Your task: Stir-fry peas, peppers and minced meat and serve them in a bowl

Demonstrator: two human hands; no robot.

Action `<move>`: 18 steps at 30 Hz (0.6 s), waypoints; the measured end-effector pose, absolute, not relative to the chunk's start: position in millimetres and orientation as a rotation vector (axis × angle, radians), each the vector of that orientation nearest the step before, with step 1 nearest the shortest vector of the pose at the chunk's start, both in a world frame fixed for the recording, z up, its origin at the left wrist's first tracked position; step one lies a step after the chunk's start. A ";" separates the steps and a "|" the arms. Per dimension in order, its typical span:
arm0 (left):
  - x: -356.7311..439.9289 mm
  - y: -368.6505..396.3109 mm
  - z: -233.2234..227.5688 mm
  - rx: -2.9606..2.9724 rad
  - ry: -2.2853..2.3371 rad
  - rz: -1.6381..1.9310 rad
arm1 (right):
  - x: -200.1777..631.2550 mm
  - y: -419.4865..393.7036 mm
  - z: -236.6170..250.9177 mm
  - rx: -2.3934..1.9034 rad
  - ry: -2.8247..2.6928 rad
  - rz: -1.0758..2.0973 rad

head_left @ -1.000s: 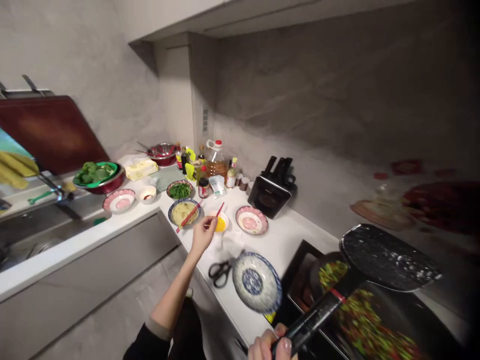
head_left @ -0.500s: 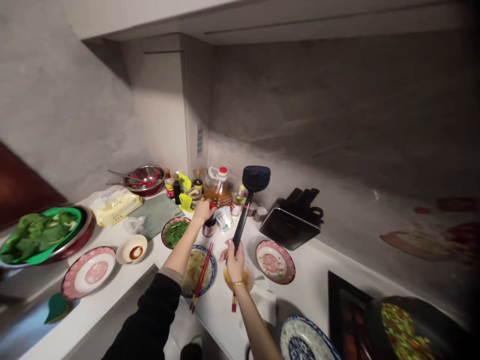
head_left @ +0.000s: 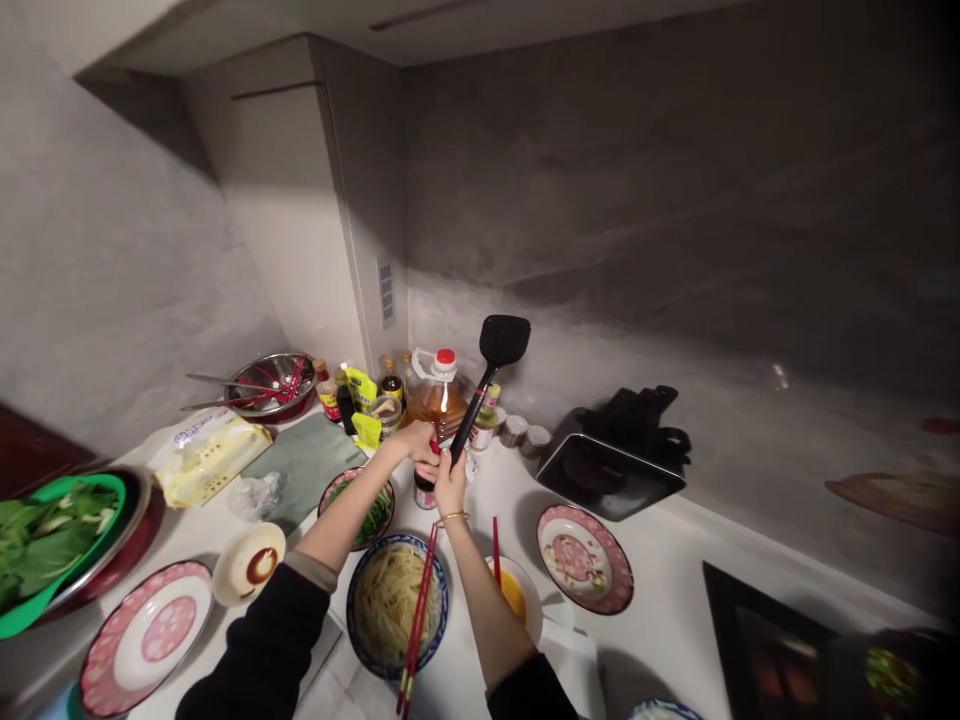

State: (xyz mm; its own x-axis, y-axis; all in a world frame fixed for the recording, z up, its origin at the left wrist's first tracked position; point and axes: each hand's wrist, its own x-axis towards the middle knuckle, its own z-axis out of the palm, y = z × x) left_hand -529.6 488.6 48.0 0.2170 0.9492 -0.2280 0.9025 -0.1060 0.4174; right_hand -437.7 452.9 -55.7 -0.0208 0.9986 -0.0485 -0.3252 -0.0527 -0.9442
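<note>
My right hand (head_left: 450, 486) is closed around the handle of a black spatula (head_left: 504, 341), whose blade points up. My left hand (head_left: 417, 440) is closed at the red cap of a dark sauce bottle (head_left: 424, 494). Both hands meet at the bottle's top, and they hide most of its neck. A blue-rimmed bowl of pale shreds (head_left: 390, 600) sits below my forearms with red chopsticks (head_left: 418, 625) across it. Partly behind my left forearm is a bowl of chopped greens (head_left: 377, 516). My right forearm partly covers a bowl of beaten egg (head_left: 513, 594).
A large oil jug (head_left: 442, 400) and several seasoning containers stand behind my hands. A knife block (head_left: 611, 475) and a pink-rimmed plate (head_left: 585, 560) are to the right, before the stove (head_left: 780, 650). At left are a leafy greens basket (head_left: 112, 490), a wipes pack (head_left: 210, 455) and a sauce bowl (head_left: 238, 540).
My right hand, with the spatula, has moved up and left to meet my left hand at the bottle's top. The camera view has shifted, so the stove and wok sit farther right.
</note>
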 end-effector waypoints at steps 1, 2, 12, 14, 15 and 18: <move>-529.0 491.2 49.0 2.026 1.688 0.097 | -438.7 453.8 -57.0 -0.999 -0.938 1.390; -528.4 493.5 49.5 2.022 1.671 0.065 | -439.3 454.3 -58.0 -1.011 -0.933 1.382; -521.4 502.6 44.6 2.099 1.591 -0.052 | -440.1 456.9 -63.8 -1.095 -0.910 1.330; -518.9 502.6 45.9 2.132 1.602 -0.024 | -440.2 458.4 -65.3 -1.094 -0.893 1.323; -517.6 501.4 46.4 2.148 1.614 -0.004 | -440.3 459.0 -65.9 -1.091 -0.884 1.324; -514.6 489.9 45.5 2.188 1.692 0.077 | -441.1 459.3 -66.7 -1.104 -0.894 1.298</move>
State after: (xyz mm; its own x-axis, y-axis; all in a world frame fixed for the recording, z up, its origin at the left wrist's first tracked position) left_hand -514.6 489.9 45.5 0.2769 0.9437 -0.1812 0.9233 -0.2091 0.3222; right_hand -441.1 459.3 -66.7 0.0969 0.9916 -0.0851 -0.2745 -0.0556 -0.9600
